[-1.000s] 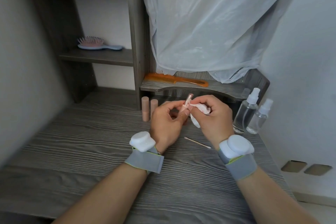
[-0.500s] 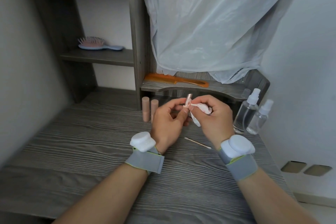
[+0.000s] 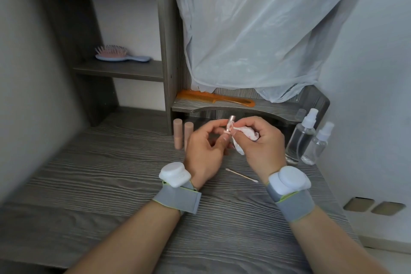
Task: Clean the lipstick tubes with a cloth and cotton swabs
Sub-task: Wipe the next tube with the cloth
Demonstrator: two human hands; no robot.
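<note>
Looked down on a grey wood-grain desk (image 3: 106,187) from head height. Held a slim, metallic-pink lipstick tube (image 3: 230,123) nearly upright at the centre, raised above the desk, pinched at its lower end between thumb and fingertips of the left hand (image 3: 203,148). Gripped a crumpled white cloth (image 3: 247,134), stained pink, in the curled fingers of the right hand (image 3: 263,143), and pressed a fold of it against the tube's right side. Wore grey straps (image 3: 178,199) with round white units on both wrists.

Saw a cotton swab (image 3: 241,175) lying flat on the desk, just below and between the two hands, touching neither. Saw two peach capped tubes (image 3: 178,133) standing upright side by side at the back of the desk, just left of the left hand. Saw two clear spray bottles (image 3: 300,140) standing to the right, near the wall. Saw an orange comb (image 3: 213,97) lying on a low ledge (image 3: 244,108) behind the hands, under a hanging translucent plastic bag (image 3: 255,33) printed in red. Saw a pink hairbrush (image 3: 120,54) resting on a shelf (image 3: 124,71) at the upper left.
</note>
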